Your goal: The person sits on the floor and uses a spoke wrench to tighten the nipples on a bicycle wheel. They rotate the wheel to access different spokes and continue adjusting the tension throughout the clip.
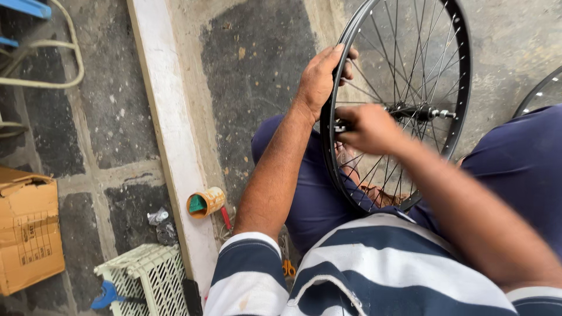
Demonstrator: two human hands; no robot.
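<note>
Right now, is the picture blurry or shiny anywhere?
In the head view, soft even daylight, no hard shadows or glare; the right hand is slightly blurred, while the left hand, wheel rim and cardboard box look sharp.

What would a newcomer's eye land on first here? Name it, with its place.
The black spoked bicycle wheel at upper right, propped upright between the seated person's knees. The left hand grips its rim at the top, while the right hand pinches something small against the rim near the spokes. Lower left sit a cardboard box and a pale crate.
</note>
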